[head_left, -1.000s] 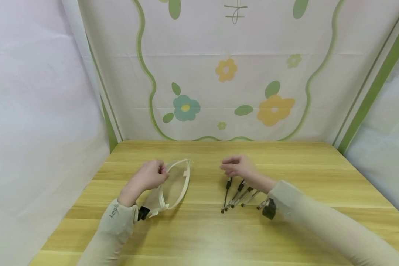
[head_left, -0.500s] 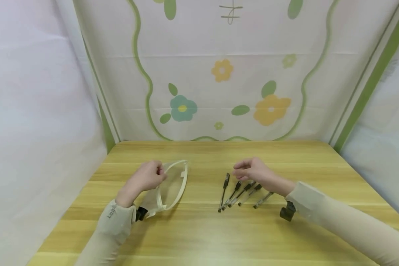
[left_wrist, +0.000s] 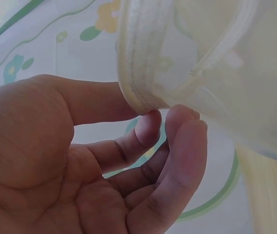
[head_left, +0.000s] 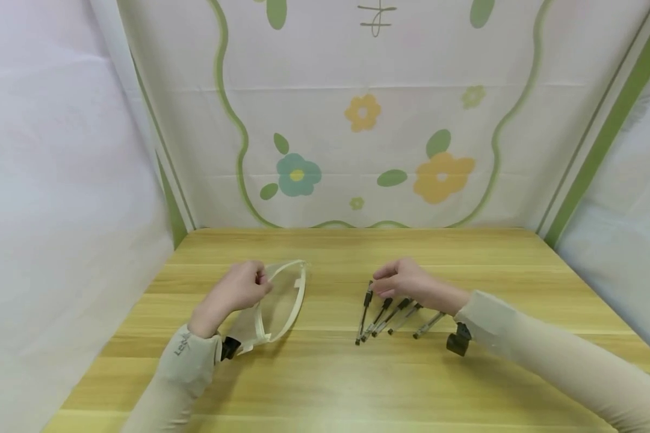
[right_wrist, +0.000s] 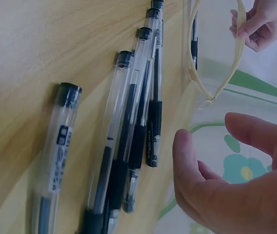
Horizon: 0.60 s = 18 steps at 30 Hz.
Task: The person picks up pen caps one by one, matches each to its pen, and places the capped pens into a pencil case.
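- Left hand (head_left: 242,289): fingers curled, pinching the pale rim of the clear zip pouch (head_left: 283,302); mouth held up and open, facing the pens.
- Pouch at the left of the bench (head_left: 325,379), bottom edge resting on the wood, well apart from the pens.
- Right hand (head_left: 407,281): hovering just above the cap ends of the pens (head_left: 383,314), fingers loosely bent with thumb and forefinger parted, gripping nothing.
- Five pens in a fan, four nearly touching and one (head_left: 428,325) lying a little apart on the right; black tips pointing toward the near edge of the bench.
- Likely step: picking pens off the bench with the right hand.
- Best to come down on the capped ends, where the barrels spread and leave room for fingertips.
- Pinch one barrel between thumb and forefinger rather than raking the whole fan; smooth round barrels probably roll on the wood.
- Start with the leftmost pen, nearest the pouch, or with the lone one on the right, since neither is boxed in on both sides.
- Lift straight up before swinging left, to avoid nudging the neighbours.
- Hold the pouch rim taut and high, mouth wide, so a pen can go in lengthwise without catching on the zip.
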Each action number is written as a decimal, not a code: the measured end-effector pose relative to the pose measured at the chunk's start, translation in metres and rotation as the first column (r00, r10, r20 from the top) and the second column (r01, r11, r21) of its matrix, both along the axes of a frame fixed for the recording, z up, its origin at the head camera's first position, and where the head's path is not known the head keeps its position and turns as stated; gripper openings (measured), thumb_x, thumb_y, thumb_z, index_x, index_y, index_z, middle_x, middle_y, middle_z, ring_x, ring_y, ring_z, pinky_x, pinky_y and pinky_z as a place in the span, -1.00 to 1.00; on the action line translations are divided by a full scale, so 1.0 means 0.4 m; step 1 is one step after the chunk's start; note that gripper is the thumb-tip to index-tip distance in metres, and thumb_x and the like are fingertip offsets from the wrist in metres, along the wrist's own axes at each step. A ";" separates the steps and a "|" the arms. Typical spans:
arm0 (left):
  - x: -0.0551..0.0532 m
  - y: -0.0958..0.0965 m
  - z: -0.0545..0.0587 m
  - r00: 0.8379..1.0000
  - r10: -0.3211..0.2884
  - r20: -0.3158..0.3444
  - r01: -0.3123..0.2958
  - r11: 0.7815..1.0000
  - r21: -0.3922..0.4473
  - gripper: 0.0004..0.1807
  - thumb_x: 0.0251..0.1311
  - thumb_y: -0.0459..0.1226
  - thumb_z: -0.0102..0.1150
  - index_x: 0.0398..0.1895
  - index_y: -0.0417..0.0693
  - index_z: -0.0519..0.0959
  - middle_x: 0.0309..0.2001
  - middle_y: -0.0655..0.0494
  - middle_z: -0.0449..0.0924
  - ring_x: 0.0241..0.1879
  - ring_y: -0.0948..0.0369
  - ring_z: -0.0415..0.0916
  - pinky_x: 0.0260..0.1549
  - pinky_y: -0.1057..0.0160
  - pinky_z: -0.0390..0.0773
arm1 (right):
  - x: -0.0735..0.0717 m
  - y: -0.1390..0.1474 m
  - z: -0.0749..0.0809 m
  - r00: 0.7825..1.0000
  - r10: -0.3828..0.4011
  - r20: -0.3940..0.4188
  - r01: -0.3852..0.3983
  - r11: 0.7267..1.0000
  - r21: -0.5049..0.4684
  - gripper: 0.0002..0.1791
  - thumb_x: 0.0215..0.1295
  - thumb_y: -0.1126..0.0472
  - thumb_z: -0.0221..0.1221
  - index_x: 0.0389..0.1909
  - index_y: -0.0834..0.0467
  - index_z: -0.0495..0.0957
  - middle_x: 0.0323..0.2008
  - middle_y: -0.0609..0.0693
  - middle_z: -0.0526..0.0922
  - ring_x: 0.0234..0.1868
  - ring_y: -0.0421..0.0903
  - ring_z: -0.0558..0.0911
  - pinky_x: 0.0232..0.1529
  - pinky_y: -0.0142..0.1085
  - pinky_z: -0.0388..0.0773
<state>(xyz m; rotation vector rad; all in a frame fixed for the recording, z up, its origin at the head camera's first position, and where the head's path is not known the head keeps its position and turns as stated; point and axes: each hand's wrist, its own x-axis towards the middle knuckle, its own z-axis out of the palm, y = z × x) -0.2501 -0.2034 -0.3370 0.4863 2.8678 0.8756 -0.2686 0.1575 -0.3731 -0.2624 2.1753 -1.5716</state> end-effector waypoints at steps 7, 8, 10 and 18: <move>0.006 0.001 0.001 1.000 0.004 -0.001 -0.004 1.000 -0.011 -0.73 0.29 -0.35 0.20 -0.55 -0.11 0.39 -0.61 0.08 0.36 -0.65 0.22 0.25 -0.59 0.25 0.31 | -0.002 -0.029 -0.016 0.998 -0.056 0.016 0.056 0.998 0.009 -0.38 0.32 0.33 0.24 0.26 0.59 0.26 0.14 0.38 0.50 0.07 0.21 0.58 0.08 -0.04 0.51; 0.006 0.001 0.001 1.000 0.003 -0.001 -0.003 1.000 -0.012 -0.74 0.29 -0.34 0.20 -0.55 -0.10 0.39 -0.61 0.08 0.36 -0.65 0.22 0.25 -0.59 0.25 0.31 | -0.002 -0.031 -0.017 0.998 -0.055 0.020 0.055 0.998 0.014 -0.37 0.32 0.33 0.23 0.27 0.59 0.24 0.14 0.39 0.49 0.08 0.21 0.57 0.08 -0.05 0.51; 0.008 0.002 0.001 1.000 0.001 0.000 -0.001 1.000 -0.012 -0.74 0.29 -0.34 0.20 -0.54 -0.10 0.39 -0.60 0.08 0.37 -0.65 0.22 0.26 -0.59 0.24 0.31 | -0.001 -0.036 -0.019 0.997 -0.067 0.023 0.066 0.997 0.028 -0.35 0.31 0.33 0.25 0.28 0.59 0.23 0.16 0.40 0.47 0.07 0.19 0.58 0.06 -0.06 0.53; 0.004 0.005 0.000 1.000 0.005 0.005 -0.005 1.000 -0.021 -0.74 0.30 -0.33 0.20 -0.54 -0.10 0.40 -0.61 0.07 0.37 -0.65 0.22 0.25 -0.59 0.24 0.32 | -0.007 -0.064 -0.026 0.996 -0.088 0.019 0.087 0.994 0.070 -0.30 0.27 0.33 0.26 0.31 0.58 0.20 0.27 0.46 0.33 -0.06 0.10 0.62 -0.03 -0.10 0.58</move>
